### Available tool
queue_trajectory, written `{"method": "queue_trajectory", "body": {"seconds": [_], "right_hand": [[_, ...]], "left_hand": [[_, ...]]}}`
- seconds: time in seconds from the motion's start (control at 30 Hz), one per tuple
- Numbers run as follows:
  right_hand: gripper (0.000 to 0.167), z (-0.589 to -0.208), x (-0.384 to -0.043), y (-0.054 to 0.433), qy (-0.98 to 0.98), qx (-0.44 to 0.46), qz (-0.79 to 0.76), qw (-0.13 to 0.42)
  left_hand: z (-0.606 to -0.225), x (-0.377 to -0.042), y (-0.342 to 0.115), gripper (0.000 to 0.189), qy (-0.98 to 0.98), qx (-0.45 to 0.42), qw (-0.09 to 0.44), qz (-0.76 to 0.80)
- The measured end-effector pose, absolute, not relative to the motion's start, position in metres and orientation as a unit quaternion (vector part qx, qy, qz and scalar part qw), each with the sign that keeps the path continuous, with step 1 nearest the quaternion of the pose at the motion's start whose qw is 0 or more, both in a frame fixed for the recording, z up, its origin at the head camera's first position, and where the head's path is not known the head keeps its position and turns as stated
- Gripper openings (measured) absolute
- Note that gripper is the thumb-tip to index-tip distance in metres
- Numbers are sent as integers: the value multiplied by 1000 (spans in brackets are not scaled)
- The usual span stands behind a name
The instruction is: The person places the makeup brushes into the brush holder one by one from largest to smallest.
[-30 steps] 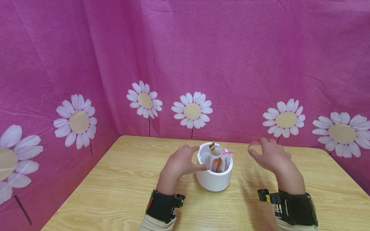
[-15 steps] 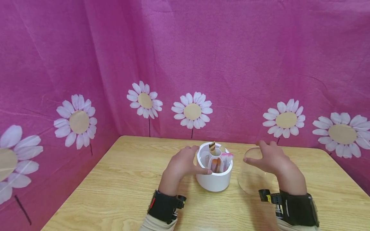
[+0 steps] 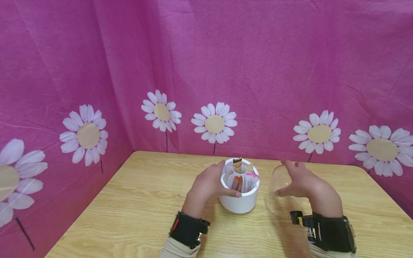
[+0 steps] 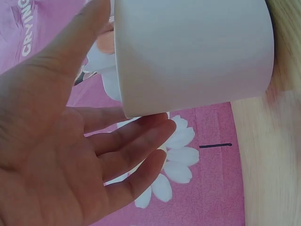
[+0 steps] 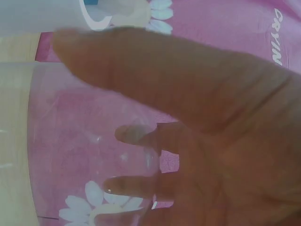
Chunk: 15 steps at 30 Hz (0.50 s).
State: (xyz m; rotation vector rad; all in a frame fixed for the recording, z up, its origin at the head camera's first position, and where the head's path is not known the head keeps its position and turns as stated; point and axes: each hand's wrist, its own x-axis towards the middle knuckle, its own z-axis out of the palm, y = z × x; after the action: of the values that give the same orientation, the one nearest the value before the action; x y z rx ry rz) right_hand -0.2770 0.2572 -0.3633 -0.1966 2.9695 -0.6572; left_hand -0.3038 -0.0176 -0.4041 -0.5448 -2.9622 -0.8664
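Observation:
A round white makeup brush holder (image 3: 238,204) stands upright on the wooden table, with several brushes (image 3: 250,181) in its compartments. My left hand (image 3: 206,182) grips its left side, the thumb lying along the near rim. In the left wrist view the fingers (image 4: 141,146) lie beside and under the holder's wall. Just to the right, a clear plastic cover (image 3: 279,181) stands on the table, hard to make out. My right hand (image 3: 304,181) holds the cover between thumb and fingers. Its fingers (image 5: 136,186) show through the clear wall in the right wrist view.
A pink cloth backdrop (image 3: 258,71) printed with white daisies stands behind and to the left of the table (image 3: 145,200). A black camera strap is worn on each wrist.
The clear cover has come down onto the table, and my right thumb has moved lower. The brush holder has turned, its brushes shifting left, while my left thumb slid right along the rim.

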Motion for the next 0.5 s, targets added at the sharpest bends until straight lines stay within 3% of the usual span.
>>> {"method": "queue_trajectory", "body": {"seconds": [0.5], "right_hand": [[88, -367, -276, 265, 970, -153, -187, -11]], "left_hand": [[-404, -304, -16, 103, -941, -174, -4, -289]]}}
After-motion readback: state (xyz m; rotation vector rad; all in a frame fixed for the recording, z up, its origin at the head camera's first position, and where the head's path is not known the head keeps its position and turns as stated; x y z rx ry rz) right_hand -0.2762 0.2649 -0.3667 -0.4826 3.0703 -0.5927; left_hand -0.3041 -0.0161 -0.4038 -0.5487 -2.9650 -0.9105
